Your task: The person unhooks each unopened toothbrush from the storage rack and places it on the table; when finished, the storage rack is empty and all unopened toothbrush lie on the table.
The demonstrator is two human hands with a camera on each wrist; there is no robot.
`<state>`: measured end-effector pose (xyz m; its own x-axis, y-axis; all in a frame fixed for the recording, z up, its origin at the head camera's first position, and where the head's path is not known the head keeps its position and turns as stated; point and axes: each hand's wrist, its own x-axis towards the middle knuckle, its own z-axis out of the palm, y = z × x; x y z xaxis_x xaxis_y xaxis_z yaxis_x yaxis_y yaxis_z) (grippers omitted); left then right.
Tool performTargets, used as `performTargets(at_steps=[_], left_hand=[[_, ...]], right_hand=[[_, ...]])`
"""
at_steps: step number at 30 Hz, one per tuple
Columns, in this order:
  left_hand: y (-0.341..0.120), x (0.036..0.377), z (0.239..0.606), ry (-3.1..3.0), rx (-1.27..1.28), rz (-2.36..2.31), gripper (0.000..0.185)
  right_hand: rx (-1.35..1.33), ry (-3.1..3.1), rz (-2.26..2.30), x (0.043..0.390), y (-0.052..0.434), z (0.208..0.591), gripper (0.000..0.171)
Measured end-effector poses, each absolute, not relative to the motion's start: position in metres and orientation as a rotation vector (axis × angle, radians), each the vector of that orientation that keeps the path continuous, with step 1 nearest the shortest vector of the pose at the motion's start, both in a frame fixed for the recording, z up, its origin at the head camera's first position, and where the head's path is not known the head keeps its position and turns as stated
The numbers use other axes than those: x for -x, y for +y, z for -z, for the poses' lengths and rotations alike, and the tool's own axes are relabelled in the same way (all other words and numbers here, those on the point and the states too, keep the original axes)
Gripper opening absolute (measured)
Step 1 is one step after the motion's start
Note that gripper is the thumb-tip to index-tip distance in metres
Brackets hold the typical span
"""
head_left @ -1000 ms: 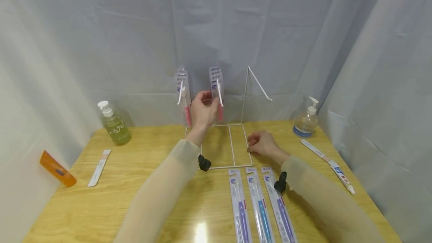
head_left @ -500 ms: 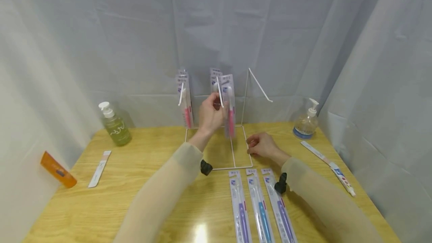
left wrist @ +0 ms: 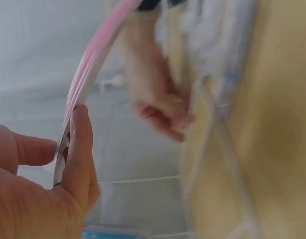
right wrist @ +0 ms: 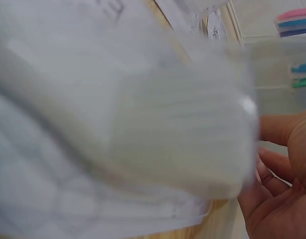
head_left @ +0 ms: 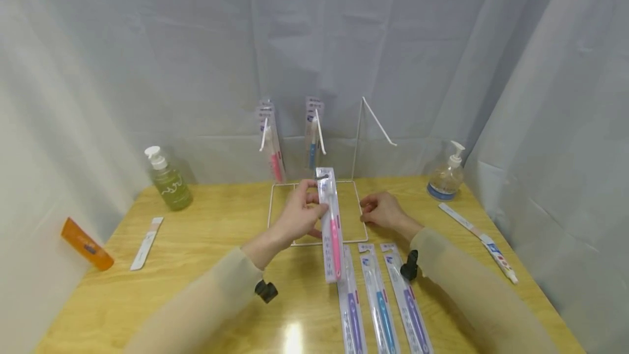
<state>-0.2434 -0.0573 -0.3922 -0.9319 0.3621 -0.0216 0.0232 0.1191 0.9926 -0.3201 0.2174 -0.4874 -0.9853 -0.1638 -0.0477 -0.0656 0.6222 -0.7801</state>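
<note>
My left hand [head_left: 300, 214] pinches a packaged pink toothbrush [head_left: 331, 228] near its top and holds it just above the table, over the base of a white wire rack [head_left: 280, 213]. In the left wrist view, thumb and fingers [left wrist: 78, 149] pinch the pack's edge [left wrist: 88, 64]. My right hand [head_left: 380, 209] rests on the table by the base's right edge, fingers loosely curled and empty. Toothbrush packs hang on the rack's left hook [head_left: 269, 141] and middle hook [head_left: 314, 133]; the right hook [head_left: 378, 122] is bare. Three toothbrush packs [head_left: 378, 299] lie side by side at the front.
A green pump bottle [head_left: 167, 179] stands back left and a clear pump bottle [head_left: 444, 176] back right. An orange tube [head_left: 85, 245] and a flat white pack [head_left: 146, 243] lie at left. A toothpaste tube [head_left: 479, 239] lies at right. Grey curtains enclose the table.
My left hand has taken the pink toothbrush pack off the middle hook and brought it down and toward me, over the rack base. My right hand has stayed put.
</note>
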Motion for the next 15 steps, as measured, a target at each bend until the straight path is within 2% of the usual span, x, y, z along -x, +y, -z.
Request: performTargets(at_steps=[8, 15], left_hand=[[-0.086, 0.2, 0.434, 2.069, -0.325, -1.719, 0.061], [-0.09, 0.177, 0.459, 1.955, -0.308, -1.679, 0.064]], right_hand=[[0.193, 2.74, 1.286, 0.32, 0.219, 0.488, 0.041], [0.185, 2.702, 1.338, 0.32, 0.217, 0.485, 0.043]])
